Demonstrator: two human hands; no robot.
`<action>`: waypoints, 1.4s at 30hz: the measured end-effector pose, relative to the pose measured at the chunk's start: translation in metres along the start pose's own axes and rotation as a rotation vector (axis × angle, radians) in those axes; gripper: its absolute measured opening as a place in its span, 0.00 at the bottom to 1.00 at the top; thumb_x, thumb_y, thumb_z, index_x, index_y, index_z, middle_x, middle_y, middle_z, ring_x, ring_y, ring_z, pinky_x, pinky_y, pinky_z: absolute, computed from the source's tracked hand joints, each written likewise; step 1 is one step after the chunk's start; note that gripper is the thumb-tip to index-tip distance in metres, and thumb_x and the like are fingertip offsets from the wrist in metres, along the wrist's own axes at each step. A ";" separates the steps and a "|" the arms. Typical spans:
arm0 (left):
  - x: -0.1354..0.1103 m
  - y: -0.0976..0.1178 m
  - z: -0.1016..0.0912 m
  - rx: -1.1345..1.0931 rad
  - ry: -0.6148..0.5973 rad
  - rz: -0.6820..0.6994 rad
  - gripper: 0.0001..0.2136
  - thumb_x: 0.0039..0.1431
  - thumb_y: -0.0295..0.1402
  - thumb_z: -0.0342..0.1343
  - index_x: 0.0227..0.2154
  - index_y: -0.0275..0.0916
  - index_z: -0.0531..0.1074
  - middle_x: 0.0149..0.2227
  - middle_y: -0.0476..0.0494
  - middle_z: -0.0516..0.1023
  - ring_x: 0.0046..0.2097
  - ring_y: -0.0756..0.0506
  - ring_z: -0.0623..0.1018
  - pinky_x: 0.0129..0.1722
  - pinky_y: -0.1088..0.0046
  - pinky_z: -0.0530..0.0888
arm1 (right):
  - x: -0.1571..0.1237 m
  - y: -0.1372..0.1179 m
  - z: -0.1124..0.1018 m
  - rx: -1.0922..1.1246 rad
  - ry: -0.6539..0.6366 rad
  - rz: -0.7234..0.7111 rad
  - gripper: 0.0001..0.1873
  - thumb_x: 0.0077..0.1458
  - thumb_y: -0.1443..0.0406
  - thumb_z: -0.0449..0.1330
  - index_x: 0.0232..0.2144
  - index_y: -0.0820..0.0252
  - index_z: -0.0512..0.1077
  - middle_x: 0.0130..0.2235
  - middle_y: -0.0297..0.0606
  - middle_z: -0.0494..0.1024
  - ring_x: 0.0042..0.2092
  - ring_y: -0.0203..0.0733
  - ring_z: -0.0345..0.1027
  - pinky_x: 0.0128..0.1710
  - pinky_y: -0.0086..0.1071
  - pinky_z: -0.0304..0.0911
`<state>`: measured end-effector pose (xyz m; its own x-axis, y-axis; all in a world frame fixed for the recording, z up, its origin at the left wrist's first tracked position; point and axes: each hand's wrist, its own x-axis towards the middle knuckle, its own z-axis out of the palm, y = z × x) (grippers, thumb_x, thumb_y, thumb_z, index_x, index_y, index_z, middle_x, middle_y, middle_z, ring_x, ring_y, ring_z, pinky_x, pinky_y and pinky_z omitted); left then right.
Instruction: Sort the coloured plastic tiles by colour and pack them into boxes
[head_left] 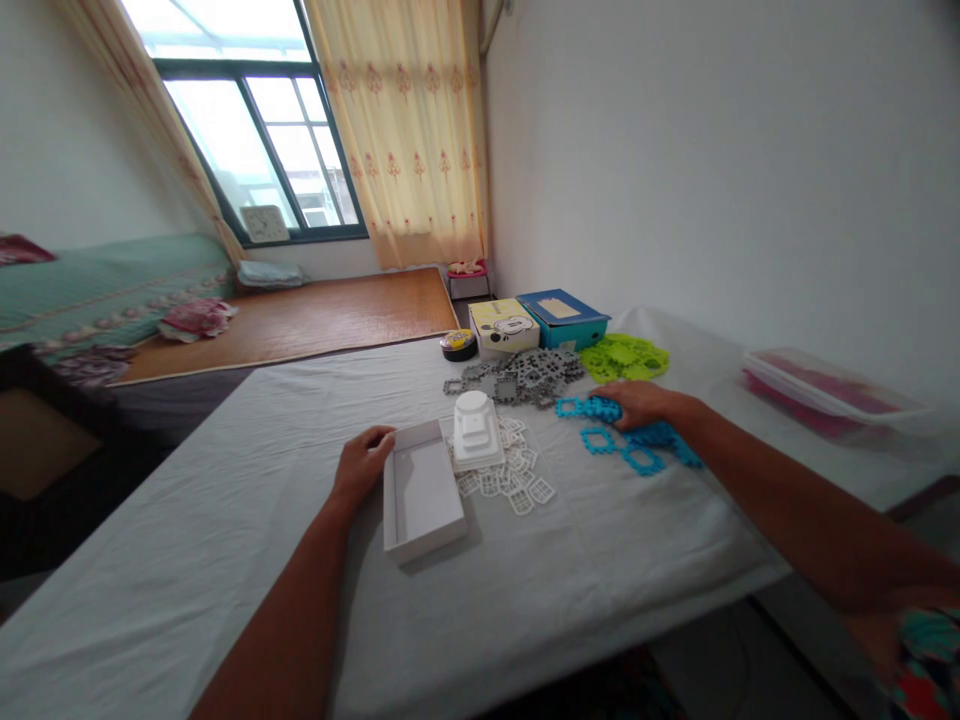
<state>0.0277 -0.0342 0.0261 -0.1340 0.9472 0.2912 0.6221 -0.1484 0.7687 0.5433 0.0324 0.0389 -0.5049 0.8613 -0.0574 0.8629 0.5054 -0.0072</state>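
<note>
My left hand (364, 462) rests against the left wall of an open white box (421, 490) on the white tablecloth, fingers curled on its edge. My right hand (636, 403) lies palm down on a heap of blue square-frame plastic pieces (622, 440), fingers bent over them. Between the hands stands a white moulded plastic insert (475, 430) on top of several white lattice pieces (517, 475). Behind these lie piles of grey pieces (525, 375) and lime green pieces (625, 357).
At the table's far side stand a yellow-white box (504, 326), a blue box (562, 316) and a roll of tape (458, 344). A clear lidded container (825, 395) with pink contents sits right. A wooden bed platform (300, 315) and window lie beyond.
</note>
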 end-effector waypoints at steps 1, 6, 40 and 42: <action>0.000 0.000 0.000 0.001 0.003 0.000 0.17 0.48 0.44 0.53 0.33 0.37 0.78 0.34 0.44 0.81 0.39 0.42 0.78 0.42 0.68 0.72 | 0.001 0.002 0.000 0.006 -0.009 -0.003 0.37 0.41 0.61 0.62 0.56 0.53 0.66 0.53 0.44 0.74 0.51 0.55 0.69 0.47 0.39 0.64; 0.001 -0.003 0.001 0.006 0.002 0.005 0.17 0.48 0.44 0.53 0.33 0.37 0.78 0.34 0.43 0.81 0.39 0.42 0.78 0.43 0.68 0.71 | 0.005 0.007 -0.002 0.012 -0.017 -0.006 0.35 0.42 0.57 0.63 0.55 0.53 0.68 0.53 0.42 0.75 0.51 0.54 0.69 0.47 0.39 0.63; -0.001 0.001 -0.001 0.012 -0.001 0.007 0.18 0.48 0.45 0.52 0.33 0.38 0.78 0.34 0.43 0.81 0.39 0.41 0.78 0.43 0.67 0.71 | -0.009 0.008 -0.018 -0.018 0.062 0.048 0.34 0.43 0.61 0.60 0.56 0.54 0.67 0.48 0.42 0.78 0.45 0.51 0.73 0.41 0.34 0.64; -0.001 0.001 -0.001 0.012 0.001 0.003 0.17 0.48 0.45 0.52 0.32 0.38 0.78 0.34 0.44 0.81 0.39 0.41 0.78 0.43 0.67 0.72 | -0.010 0.013 -0.019 -0.005 0.080 0.061 0.34 0.44 0.61 0.60 0.56 0.54 0.67 0.48 0.42 0.78 0.45 0.51 0.73 0.42 0.35 0.64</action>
<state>0.0277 -0.0350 0.0268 -0.1330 0.9466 0.2936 0.6318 -0.1473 0.7610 0.5595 0.0314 0.0585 -0.4517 0.8919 0.0219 0.8921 0.4518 -0.0014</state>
